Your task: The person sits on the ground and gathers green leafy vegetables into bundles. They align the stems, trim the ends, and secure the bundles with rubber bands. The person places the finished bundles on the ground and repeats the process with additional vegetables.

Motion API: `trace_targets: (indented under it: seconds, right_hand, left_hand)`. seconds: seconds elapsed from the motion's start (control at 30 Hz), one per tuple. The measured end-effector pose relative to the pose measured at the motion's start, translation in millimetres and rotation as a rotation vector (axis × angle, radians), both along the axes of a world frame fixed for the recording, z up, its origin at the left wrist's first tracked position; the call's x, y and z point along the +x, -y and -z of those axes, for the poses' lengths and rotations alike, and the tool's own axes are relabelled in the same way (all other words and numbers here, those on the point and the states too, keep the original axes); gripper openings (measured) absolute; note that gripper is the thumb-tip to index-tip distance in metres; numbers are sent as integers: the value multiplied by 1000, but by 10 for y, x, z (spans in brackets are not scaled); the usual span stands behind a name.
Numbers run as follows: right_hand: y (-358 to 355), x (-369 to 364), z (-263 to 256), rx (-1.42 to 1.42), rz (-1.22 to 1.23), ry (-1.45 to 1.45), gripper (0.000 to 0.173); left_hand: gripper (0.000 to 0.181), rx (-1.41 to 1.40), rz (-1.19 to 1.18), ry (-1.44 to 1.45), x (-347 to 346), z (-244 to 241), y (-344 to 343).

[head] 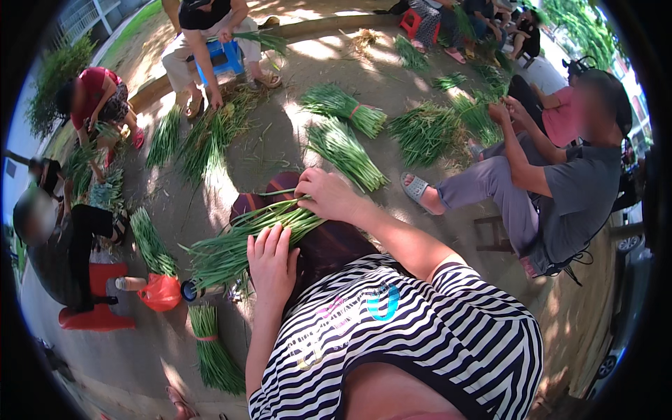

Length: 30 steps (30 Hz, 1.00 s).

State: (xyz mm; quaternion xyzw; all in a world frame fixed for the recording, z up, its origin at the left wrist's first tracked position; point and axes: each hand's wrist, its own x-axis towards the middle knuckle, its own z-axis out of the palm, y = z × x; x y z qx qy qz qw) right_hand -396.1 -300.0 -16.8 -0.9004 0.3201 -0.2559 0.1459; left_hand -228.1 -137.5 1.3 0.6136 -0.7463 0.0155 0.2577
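A loose bunch of long green stalks, like garlic chives [226,247], lies across my lap, its leafy ends pointing left. My left hand [272,257] rests on the bunch near its middle with fingers extended; whether it grips is unclear. The fingers of my right hand [325,194] are curled around the cut ends at the right of the bunch. On the ground in front are a tied bundle of chives [344,107] with a pink band and a pile of chives [346,152] beside it. Another banded bundle [210,346] lies at my left.
A red plastic bag [159,292] and a dark-rimmed cup [190,290] stand at left. Loose chives with dry leaves [215,128] lie ahead, near a person on a blue stool [223,56]. A seated person [551,173] is at right; others sit around.
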Motion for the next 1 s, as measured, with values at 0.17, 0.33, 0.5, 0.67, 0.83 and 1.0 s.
trace_targets:
  seconds: [0.17,0.33,0.5,0.67,0.83,1.0]
  right_hand:
    - [4,62,-51,8,0,-24,17]
    - [71,105,-40,-30,-24,-3,18]
    - [88,150,64,-73,11,26,18]
    - [74,127,57,-38,27,60,17]
    - [43,124,-40,29,55,31,16]
    - [18,134,-154,121,107,29,18]
  left_hand:
    - [41,-4,-11,-32,36,-34,7]
    - [41,-80,-30,5,20,-185,167]
    - [43,-32,19,-12,-6,-98,296]
    - [47,70,43,-3,-36,46,182]
    - [48,80,35,-19,-47,56,127]
    - [48,81,31,-24,-52,64,129]
